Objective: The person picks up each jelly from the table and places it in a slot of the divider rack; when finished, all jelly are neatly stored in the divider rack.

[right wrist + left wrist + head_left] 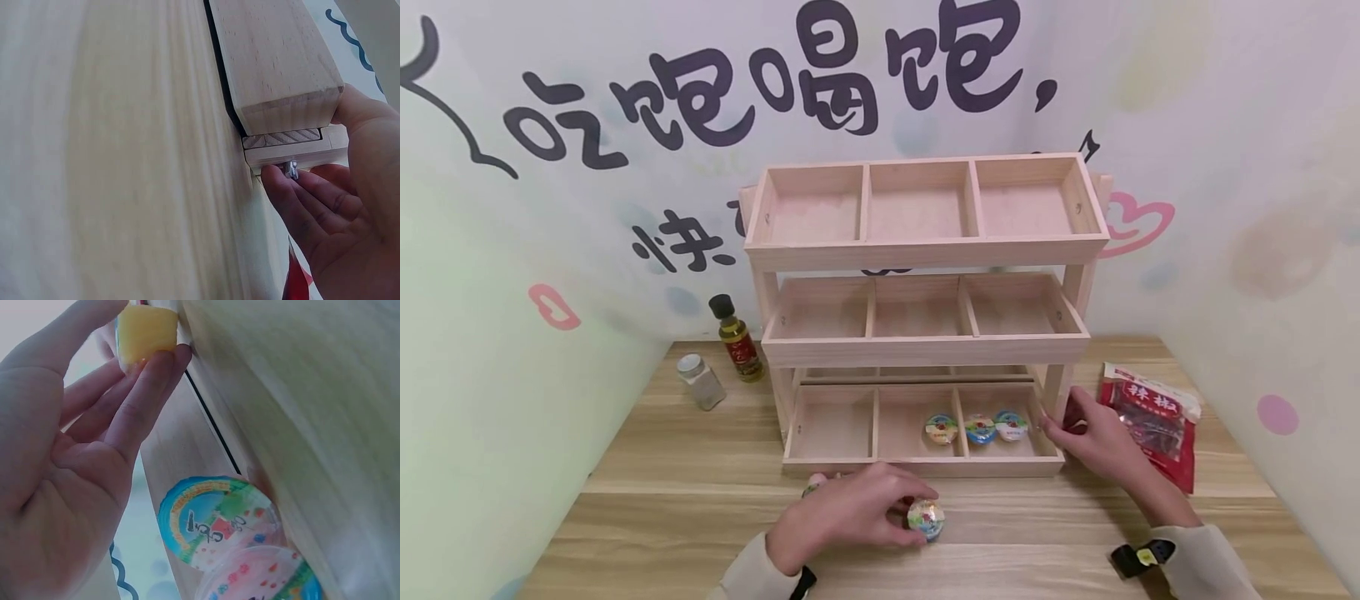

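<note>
Our left grip (863, 504) pinches a yellow jelly cup (927, 518) between thumb and fingertips; our right grip (1101, 440) holds the wooden rack (925, 254) (low down).

A three-tiered pale wooden rack (925, 254) is carried by a light brown wood-grain tabletop (647, 508). Left of it, a black-capped oil bottle with a red label (741, 346) and a white-lidded clear jar (703, 385) are placed; on the right, a red plastic packet (1157, 429) (partly see-through) is laid. In the lowest tray, a small round yellow-lidded cup (941, 429) is held by the middle compartment, two small round blue-and-white-lidded cups (981, 429) by the right. Two colourfully printed, round-lidded cups (219, 519) are set on the tabletop before the rack.
</note>
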`<state>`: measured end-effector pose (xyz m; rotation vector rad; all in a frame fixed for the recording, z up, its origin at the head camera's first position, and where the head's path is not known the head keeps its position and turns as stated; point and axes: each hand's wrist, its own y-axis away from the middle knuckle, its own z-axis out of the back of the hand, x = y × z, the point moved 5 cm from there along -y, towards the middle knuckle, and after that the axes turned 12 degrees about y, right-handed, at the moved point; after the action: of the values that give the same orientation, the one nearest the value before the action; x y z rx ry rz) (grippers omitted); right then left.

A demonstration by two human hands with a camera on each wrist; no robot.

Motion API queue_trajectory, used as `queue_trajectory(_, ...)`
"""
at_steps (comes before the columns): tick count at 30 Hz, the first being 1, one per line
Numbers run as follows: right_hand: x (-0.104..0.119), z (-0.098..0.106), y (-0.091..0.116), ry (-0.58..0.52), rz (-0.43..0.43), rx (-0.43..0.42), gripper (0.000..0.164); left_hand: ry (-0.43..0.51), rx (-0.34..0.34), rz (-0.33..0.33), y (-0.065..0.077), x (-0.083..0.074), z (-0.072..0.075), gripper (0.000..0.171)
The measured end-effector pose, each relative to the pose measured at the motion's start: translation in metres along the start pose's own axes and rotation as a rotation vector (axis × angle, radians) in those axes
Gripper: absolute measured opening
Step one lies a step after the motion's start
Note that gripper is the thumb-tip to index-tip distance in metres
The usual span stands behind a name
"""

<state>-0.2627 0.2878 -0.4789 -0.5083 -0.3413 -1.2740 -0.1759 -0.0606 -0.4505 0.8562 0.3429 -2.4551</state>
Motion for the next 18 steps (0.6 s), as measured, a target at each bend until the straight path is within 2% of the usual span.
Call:
queue_trajectory(4, -0.001, 0.000, 0.000, 0.001, -0.008, 0.003, 0.054, 0.003, -0.019, -0.008, -0.002, 0.000, 0.000, 0.038)
queue_trajectory(9, -0.003, -0.002, -0.001, 0.001, -0.011, 0.005, 0.053, 0.103, -0.041, -0.009, -0.003, 0.001, 0.002, 0.040)
queue_trajectory(13, -0.005, -0.002, -0.001, 0.001, -0.013, 0.002, 0.054, 0.182, -0.070, -0.026, -0.007, 0.002, 0.012, 0.040)
queue_trajectory(18, -0.006, -0.003, -0.001, -0.005, -0.015, 0.000, 0.054, 0.232, -0.107, 0.019, -0.011, 0.006, 0.026, 0.042)
